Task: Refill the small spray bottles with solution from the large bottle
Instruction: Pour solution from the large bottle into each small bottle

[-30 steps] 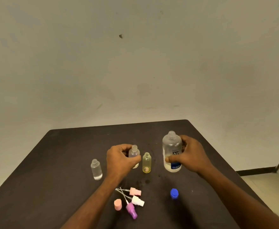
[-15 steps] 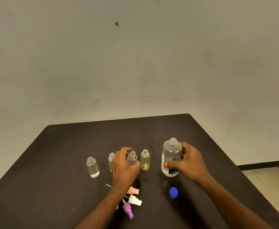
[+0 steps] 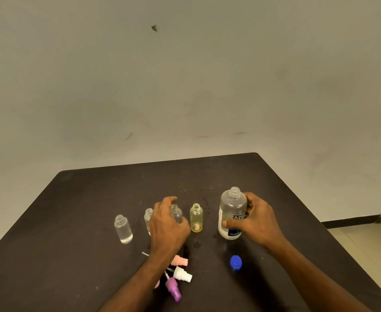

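The uncapped large bottle (image 3: 231,213), mostly empty, stood upright on the dark desk (image 3: 72,221), the right hand (image 3: 256,221) wrapped around it. To its left stood a yellow bottle (image 3: 196,218), then a purple-tinted bottle (image 3: 176,213) enclosed in the left hand's (image 3: 168,224) grip, then two clear bottles (image 3: 123,229), all open. Its blue cap (image 3: 236,262) lay nearer the camera.

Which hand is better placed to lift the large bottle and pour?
The right hand: it already grips the uncapped large bottle, which stands upright. The left hand is at the purple-tinted small bottle, so it can steady it.
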